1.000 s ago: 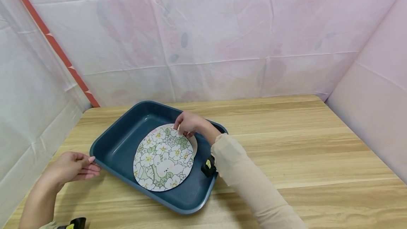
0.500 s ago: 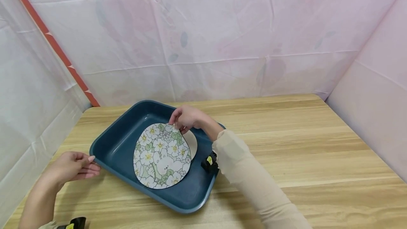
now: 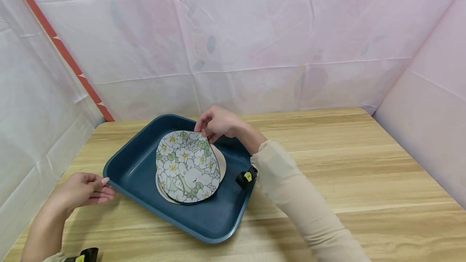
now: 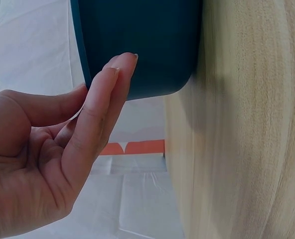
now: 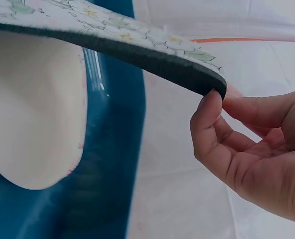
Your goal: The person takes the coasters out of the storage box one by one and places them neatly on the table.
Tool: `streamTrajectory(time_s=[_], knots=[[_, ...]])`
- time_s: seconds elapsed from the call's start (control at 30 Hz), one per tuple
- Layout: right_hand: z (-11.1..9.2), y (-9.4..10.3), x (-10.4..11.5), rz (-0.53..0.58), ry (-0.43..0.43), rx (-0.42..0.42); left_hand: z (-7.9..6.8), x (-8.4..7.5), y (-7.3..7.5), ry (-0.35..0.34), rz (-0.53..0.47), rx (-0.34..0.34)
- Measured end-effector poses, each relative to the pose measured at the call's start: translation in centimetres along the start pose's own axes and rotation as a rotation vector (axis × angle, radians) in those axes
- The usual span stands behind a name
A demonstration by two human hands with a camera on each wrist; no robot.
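In the head view a round mouse pad [image 3: 187,167] with white flowers and a rabbit is tilted inside a dark blue basin [image 3: 218,213]. My right hand [image 3: 222,122] pinches its far edge between thumb and fingers, and the pad bends there. Its dark underside [image 5: 172,69] shows in the right wrist view, lifted above a cream round plate-like piece [image 5: 43,114] with a pink-flecked edge. The pad covers most of that piece in the head view. My left hand [image 3: 80,191] holds the basin's left corner, thumb at the rim and fingers extended along the outer wall [image 4: 152,59].
The basin stands at an angle on the left part of a wood-grain table [image 3: 327,165]. Pale cloth walls [image 3: 247,43] rise behind the table and at both sides, with a red strip [image 3: 62,51] at the left corner.
My right hand has raised the mouse pad's far edge and drawn it up and away from me, uncovering the cream piece at the near left. The left hand stays at the basin's corner.
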State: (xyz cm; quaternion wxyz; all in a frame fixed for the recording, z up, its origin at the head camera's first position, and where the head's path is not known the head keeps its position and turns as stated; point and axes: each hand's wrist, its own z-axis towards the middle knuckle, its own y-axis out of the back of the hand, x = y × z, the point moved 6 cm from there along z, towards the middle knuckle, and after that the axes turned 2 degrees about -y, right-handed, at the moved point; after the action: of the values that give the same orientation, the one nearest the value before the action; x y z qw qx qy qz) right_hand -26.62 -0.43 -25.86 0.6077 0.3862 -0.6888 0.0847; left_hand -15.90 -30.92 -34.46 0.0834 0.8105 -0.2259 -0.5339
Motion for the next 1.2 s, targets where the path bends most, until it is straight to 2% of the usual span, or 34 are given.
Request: streamTrajectory(time_s=[0.2, 0.47, 1.2], knots=[[-1.2, 1.5, 0.7, 0.036, 0.036, 0.010, 0.1, -0.1, -0.1, 0.006, 0.002, 0.000], [-2.6, 4.0, 1.1, 0.088, 0.077, -0.028, 0.1, -0.1, -0.1, 0.000, 0.001, 0.010], [-5.1, 10.6, -0.9, 0.162, 0.046, -0.233, 0.0, 0.3, 0.1, -0.004, -0.006, 0.011]])
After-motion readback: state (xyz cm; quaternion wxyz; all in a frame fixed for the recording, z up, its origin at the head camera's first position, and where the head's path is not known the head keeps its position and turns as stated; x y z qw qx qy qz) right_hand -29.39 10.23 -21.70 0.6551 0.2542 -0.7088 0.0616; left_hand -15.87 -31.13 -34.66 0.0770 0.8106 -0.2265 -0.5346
